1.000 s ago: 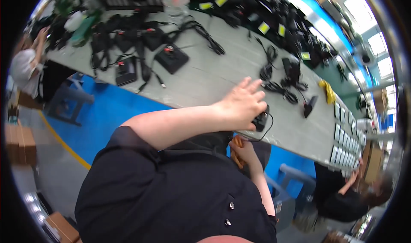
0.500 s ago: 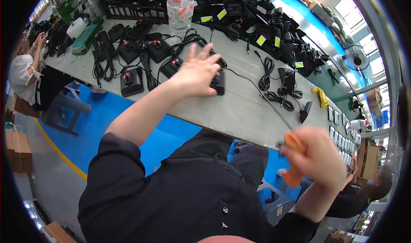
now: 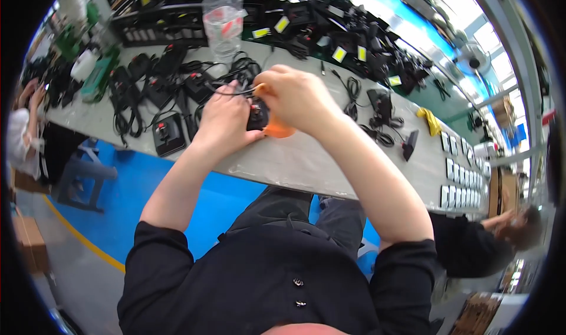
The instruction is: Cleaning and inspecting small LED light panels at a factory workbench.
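On the bench, a small black device [image 3: 257, 115] with a red part on top sits between my hands. My left hand [image 3: 226, 115] lies against its left side, thumb below and fingers above, steadying it. My right hand [image 3: 295, 96] is closed on an orange cloth [image 3: 280, 130], whose lower end hangs beside the device. A loop of black cable [image 3: 243, 92] runs to the pinched fingers of that hand. Part of the device is hidden by both hands. More black devices with coiled cables, one at the bench's near edge [image 3: 169, 135], lie left of my left hand.
A clear plastic bottle [image 3: 224, 28] stands just beyond my hands. Piled black devices fill the far side. To the right are coiled cables [image 3: 352, 93], a yellow cloth [image 3: 428, 121] and rows of small pale pieces [image 3: 463, 176]. Co-workers sit at both ends.
My right hand came from the far lower right, where the cable was stretched out, back to the device with the orange cloth. My spread left hand has closed in around the device.
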Action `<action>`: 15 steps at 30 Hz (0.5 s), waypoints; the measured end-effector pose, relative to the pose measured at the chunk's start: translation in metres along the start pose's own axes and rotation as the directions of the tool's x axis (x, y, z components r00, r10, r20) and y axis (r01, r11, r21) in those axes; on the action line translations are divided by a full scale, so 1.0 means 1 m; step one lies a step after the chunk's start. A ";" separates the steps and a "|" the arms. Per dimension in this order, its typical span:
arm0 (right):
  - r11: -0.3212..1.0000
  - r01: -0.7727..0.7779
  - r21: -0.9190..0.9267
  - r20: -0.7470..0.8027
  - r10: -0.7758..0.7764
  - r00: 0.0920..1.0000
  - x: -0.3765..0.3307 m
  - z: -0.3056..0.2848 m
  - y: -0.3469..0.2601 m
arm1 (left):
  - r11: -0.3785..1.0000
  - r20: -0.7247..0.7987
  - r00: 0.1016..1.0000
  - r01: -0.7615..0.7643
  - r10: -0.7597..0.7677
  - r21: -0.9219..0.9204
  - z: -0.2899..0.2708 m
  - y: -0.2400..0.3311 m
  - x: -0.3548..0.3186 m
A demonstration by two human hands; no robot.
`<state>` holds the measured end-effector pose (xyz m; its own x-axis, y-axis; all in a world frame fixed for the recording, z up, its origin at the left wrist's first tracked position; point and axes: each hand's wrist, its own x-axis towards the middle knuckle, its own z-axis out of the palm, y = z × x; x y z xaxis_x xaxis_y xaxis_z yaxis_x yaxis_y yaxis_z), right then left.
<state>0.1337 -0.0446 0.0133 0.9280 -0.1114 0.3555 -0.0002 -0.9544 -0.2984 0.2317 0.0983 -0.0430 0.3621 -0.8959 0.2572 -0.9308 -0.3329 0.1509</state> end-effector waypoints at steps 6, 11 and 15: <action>0.996 -0.057 0.069 0.010 0.057 0.998 0.008 0.040 0.018 | 0.997 -0.063 0.998 0.000 -0.004 -0.075 -0.031 0.008 -0.019; 0.981 -0.196 0.001 0.205 0.192 0.960 -0.033 0.002 0.012 | 0.942 -0.384 0.871 0.222 -0.308 -0.252 -0.069 0.032 -0.034; 0.902 -0.427 0.056 -0.001 0.428 0.904 -0.108 -0.061 0.049 | 0.938 -0.478 0.876 -0.212 0.058 -0.275 -0.062 0.087 -0.010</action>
<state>0.0111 -0.0966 0.0139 0.8381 -0.5096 0.1947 -0.3758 -0.7980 -0.4711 0.1498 0.0967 0.0263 0.2871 -0.6636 0.6908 -0.9362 -0.0417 0.3491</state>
